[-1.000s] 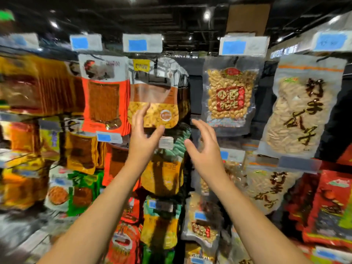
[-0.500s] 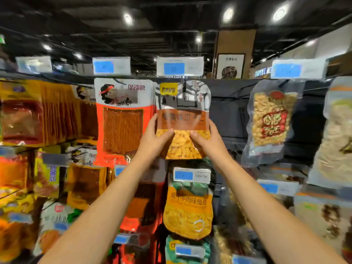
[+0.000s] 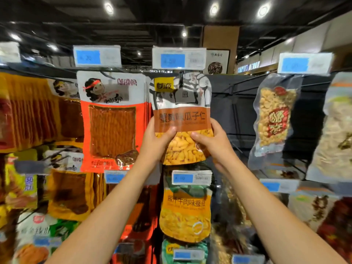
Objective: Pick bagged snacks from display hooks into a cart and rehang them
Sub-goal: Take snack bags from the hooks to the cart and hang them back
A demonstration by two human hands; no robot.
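A snack bag point(image 3: 182, 103) with a brown band and yellow kernels hangs from the top-row hook, under a blue price tag point(image 3: 179, 58). My left hand point(image 3: 155, 142) grips its lower left side, thumb across the front. My right hand point(image 3: 213, 142) grips the lower right side in the same way. The bag's top still sits up at the hook; the hook itself is hidden behind the tag. No cart is in view.
An orange-red spicy strip bag point(image 3: 112, 121) hangs just left. A clear bag of peanuts point(image 3: 274, 119) hangs to the right past a bare dark panel point(image 3: 232, 111). Below hangs an orange bean bag point(image 3: 185, 212), with more packed rows around it.
Both hands rose from open in front of the shelf and closed on the bag's lower corners. The view tilted upward and drew closer to the top row.
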